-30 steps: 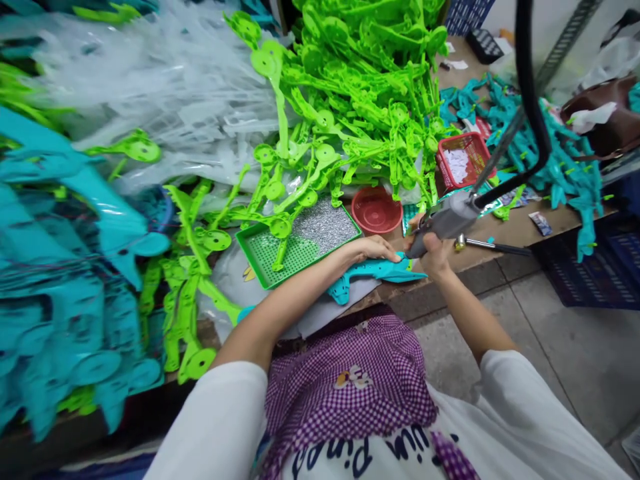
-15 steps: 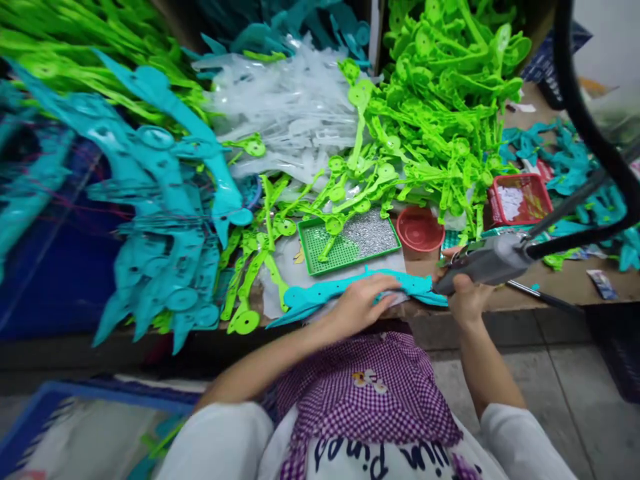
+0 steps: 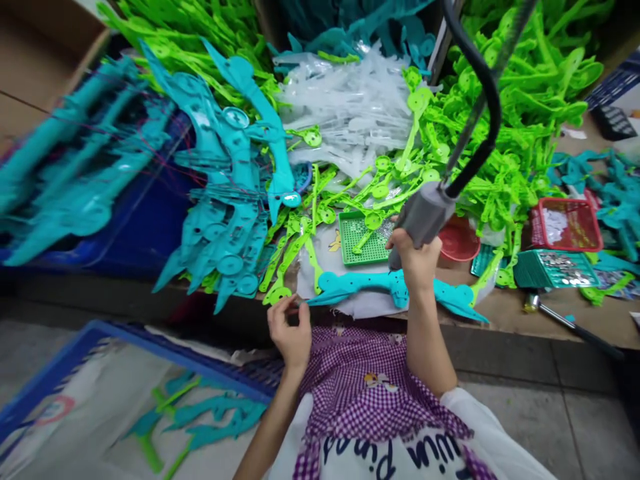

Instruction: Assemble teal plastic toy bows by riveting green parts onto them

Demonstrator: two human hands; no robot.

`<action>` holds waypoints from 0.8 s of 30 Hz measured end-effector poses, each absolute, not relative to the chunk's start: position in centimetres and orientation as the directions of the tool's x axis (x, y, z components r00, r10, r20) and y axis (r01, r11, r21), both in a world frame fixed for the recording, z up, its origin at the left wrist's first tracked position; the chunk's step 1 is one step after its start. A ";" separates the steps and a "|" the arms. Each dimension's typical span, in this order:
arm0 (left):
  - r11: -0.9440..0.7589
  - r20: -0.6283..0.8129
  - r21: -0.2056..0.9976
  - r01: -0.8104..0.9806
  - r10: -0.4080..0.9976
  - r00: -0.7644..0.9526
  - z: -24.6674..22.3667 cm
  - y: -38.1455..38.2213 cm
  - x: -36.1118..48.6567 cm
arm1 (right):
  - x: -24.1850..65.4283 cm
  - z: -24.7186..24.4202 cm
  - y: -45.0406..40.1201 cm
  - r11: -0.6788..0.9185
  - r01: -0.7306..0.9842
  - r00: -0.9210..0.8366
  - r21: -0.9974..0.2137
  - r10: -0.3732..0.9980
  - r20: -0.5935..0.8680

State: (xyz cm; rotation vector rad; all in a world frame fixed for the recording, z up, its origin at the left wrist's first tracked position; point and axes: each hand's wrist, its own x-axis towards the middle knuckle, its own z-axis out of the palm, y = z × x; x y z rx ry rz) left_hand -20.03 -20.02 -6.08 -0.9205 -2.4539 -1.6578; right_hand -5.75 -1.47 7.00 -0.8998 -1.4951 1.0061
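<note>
A turquoise plastic part (image 3: 357,283), long and wing-shaped, lies across the front edge of the workbench on a pale sheet. My right hand (image 3: 419,263) grips a grey electric screwdriver (image 3: 429,210) from the side, its lower end against the middle of the part. Beside the part's left tip is my left hand (image 3: 291,333), with thumb and fingers curled together; what they pinch, if anything, is too small to make out. Behind the part stands a green tray (image 3: 367,252) holding small silvery pieces, partly covered by the screwdriver.
Lime-green parts (image 3: 505,113) and translucent white parts (image 3: 345,100) are heaped behind. Turquoise parts (image 3: 215,207) stack at left. A red bowl (image 3: 459,241), a red basket (image 3: 590,227) and a hammer (image 3: 565,317) are at right. A blue crate (image 3: 165,353) stands below left.
The screwdriver has swung from the part's right end to its middle and now stands more upright. My left hand has moved off the part's middle to its left tip. The view has turned left.
</note>
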 end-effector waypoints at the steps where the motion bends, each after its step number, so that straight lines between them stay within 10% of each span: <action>1: 0.244 0.341 0.842 0.481 0.449 -0.826 -6.2 -19.8 -20.0 | -6.5 7.6 -1.4 0.365 0.035 -0.174 -0.930 0.919 0.354; 24: 0.048 0.308 0.912 0.407 0.576 -0.757 -0.1 -13.4 -24.4 | -8.0 1.6 -1.6 0.299 -0.167 -0.387 -0.939 0.856 0.342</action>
